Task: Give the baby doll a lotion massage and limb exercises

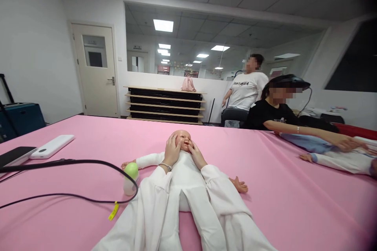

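A baby doll (188, 168) in a white suit lies face up on a pink-covered table (282, 204), its head away from the camera and its arms spread. The right hand (172, 150), with a beaded bracelet (165, 166) at the wrist, and the left hand (197, 156) cup the doll's face from either side, fingers slightly curved and holding the head between them.

Beside one of the doll's hands stands a small bottle (129, 186) with a rounded green cap (131, 170) on it. Its body is translucent and pale; whether it holds liquid cannot be told. A black cable (97, 162) loops across it, with a yellow tag (113, 211) nearby. A white power bank (53, 146) lies farther left.

On the shelving unit (165, 104) sits a pink backpack (188, 83), contents hidden. At the right, a person in black (273, 110) reaches over another doll (344, 160).
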`<state>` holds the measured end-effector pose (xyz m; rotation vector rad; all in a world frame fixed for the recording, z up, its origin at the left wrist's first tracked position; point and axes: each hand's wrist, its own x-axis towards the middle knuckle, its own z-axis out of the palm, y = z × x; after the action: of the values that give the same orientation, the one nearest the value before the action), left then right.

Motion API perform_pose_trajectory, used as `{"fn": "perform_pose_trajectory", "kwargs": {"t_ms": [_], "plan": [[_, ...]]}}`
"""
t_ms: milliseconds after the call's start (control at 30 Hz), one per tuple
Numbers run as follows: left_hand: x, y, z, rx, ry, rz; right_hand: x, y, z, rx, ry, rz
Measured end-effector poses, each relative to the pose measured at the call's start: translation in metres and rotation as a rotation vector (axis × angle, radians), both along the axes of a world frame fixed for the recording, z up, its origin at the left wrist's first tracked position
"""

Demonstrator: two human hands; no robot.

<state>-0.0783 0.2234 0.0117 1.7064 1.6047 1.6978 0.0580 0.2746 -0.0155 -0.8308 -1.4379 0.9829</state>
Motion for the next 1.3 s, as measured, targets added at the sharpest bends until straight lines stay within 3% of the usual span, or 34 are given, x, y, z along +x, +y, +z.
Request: {"fn": "perform_pose_trajectory", "kwargs": {"t_ms": [167, 367, 667, 1300], "plan": [[-0.003, -0.004, -0.006, -0.017, 0.038, -0.094, 0.005, -0.007, 0.0, -0.049, -0.023, 0.048], [-0.004, -0.004, -0.01, 0.016, 0.023, -0.106, 0.004, -0.007, 0.004, -0.064, 0.031, 0.159], [-0.006, -0.007, -0.006, 0.014, -0.052, -0.11, 0.002, -0.011, 0.007, -0.022, -0.005, 0.052], [-0.004, -0.007, -0.011, -0.034, 0.094, -0.084, -0.001, -0.025, 0.007, -0.046, 0.056, 0.079]]}}
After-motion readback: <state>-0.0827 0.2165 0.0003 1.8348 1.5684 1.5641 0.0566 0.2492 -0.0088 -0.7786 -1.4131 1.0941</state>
